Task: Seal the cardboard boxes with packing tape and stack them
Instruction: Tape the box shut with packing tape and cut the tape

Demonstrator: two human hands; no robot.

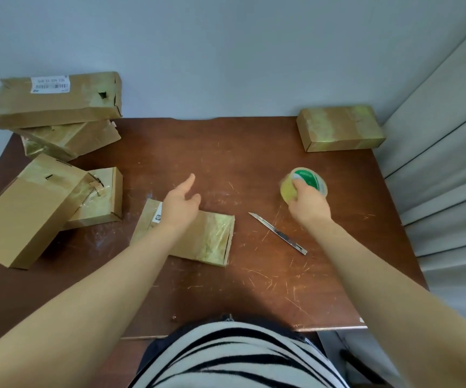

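While the right hand (308, 204) grips the tape roll (304, 183) at centre right, the left hand (181, 204) hovers open over the flat box (198, 236), centre frame; pin it first, then tape the seam.

both bare forearms reach forward from 6 o'clock. the left hand (180, 204) hangs open and empty, palm down, index finger pointing toward 1 o'clock. the right hand (308, 204), out toward 3 o'clock of it, has its fingers curled closed around a roll of tape (306, 184).
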